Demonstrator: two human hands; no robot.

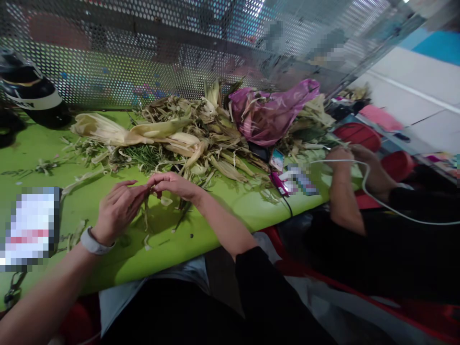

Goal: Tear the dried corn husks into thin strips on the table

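Whatever sits between the two hands' fingers (pixel 163 179) is too small to tell.

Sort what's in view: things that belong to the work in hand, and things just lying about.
In the work, as far as I can judge:
- left hand and right hand, meeting
- dry strands hanging where they meet
- heap of dry husks beyond

Apparently just lying about:
- dark bottle
- blurred phone or tablet

Unclear: pink plastic bag by the heap.

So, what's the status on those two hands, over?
Left hand and right hand meeting at the fingers. Thin dry strip hanging beneath; exact grip unclear. Heap of husks just beyond.
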